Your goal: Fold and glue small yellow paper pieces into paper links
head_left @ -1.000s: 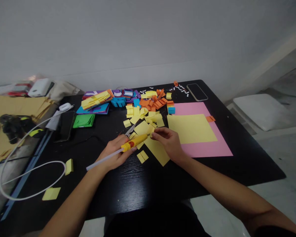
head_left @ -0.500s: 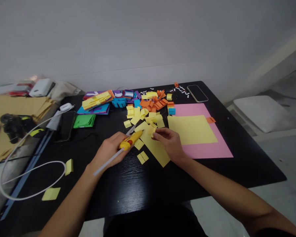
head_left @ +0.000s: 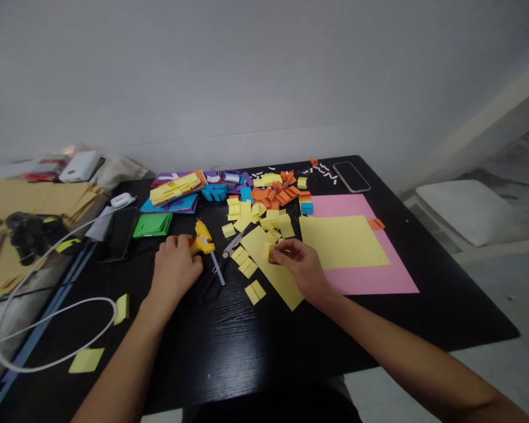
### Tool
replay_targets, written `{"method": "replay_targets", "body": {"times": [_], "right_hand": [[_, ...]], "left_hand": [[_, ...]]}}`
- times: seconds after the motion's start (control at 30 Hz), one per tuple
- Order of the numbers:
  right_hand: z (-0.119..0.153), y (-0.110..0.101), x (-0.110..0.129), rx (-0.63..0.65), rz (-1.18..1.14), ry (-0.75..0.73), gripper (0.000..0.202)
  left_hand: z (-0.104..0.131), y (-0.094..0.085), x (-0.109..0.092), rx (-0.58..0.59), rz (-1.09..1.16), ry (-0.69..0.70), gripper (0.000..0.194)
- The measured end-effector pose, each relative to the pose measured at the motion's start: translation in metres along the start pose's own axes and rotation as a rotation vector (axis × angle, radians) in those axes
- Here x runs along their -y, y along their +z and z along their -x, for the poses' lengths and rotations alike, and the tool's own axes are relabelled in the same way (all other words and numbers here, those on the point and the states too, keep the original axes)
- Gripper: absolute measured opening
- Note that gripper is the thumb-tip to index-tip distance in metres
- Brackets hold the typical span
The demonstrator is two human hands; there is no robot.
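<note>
My left hand [head_left: 175, 268] is closed around the handle of a yellow hot glue gun [head_left: 204, 237]. The gun is down at the table, nozzle away from me, with a translucent glue stick [head_left: 217, 269] sticking out of its back. Between the thumb and fingers of my right hand [head_left: 303, 269] is a small folded yellow paper piece [head_left: 267, 251], partly hidden by the fingertips. Below it lies a yellow paper strip [head_left: 286, 288]. Scissors [head_left: 232, 247] rest beside the glue gun, and several folded yellow paper pieces [head_left: 248, 268] lie close by.
Orange folded papers [head_left: 277, 194] and bundled coloured papers [head_left: 176, 189] lie at the back. A yellow sheet [head_left: 348, 241] covers part of a pink sheet [head_left: 379, 282] on the right. Phones [head_left: 351, 177] and a looped white cable [head_left: 53, 370] are also on the black table [head_left: 229, 346].
My left hand has moved left and brought the glue gun down to the table, away from the paper piece. My right hand still holds the piece, slightly nearer me.
</note>
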State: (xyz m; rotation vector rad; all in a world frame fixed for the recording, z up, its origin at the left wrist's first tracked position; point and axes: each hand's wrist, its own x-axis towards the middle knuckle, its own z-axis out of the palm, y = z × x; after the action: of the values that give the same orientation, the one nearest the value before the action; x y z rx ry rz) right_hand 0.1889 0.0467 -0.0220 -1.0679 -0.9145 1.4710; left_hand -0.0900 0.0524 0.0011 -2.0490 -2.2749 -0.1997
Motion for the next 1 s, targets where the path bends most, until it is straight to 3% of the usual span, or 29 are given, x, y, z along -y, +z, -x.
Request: {"method": "replay_targets", "body": {"times": [0.1, 0.2, 0.3, 0.43, 0.63, 0.8, 1.0], "right_hand": [[0.001, 0.001, 0.001, 0.005, 0.019, 0.026, 0.037], [0.003, 0.002, 0.001, 0.037, 0.014, 0.030, 0.041], [0.007, 0.003, -0.002, 0.108, 0.030, 0.014, 0.044], [0.014, 0.005, -0.009, 0.211, 0.129, -0.058, 0.042], [0.019, 0.008, -0.009, 0.216, 0.225, -0.097, 0.036], [0.015, 0.006, -0.007, 0.308, 0.159, 0.088, 0.037], [0.017, 0.006, -0.007, 0.306, 0.195, 0.058, 0.037]], "left_hand": [[0.007, -0.003, -0.012, -0.182, 0.106, 0.056, 0.032], [0.022, -0.006, -0.033, -0.257, 0.476, 0.303, 0.016], [0.041, -0.004, -0.056, -0.145, 0.753, 0.417, 0.014], [0.054, 0.001, -0.074, 0.043, 0.924, 0.403, 0.018], [0.051, 0.002, -0.072, 0.192, 0.984, 0.311, 0.026], [0.050, 0.002, -0.072, 0.256, 1.072, 0.218, 0.029], [0.049, -0.001, -0.072, 0.275, 1.049, 0.249, 0.026]]}}
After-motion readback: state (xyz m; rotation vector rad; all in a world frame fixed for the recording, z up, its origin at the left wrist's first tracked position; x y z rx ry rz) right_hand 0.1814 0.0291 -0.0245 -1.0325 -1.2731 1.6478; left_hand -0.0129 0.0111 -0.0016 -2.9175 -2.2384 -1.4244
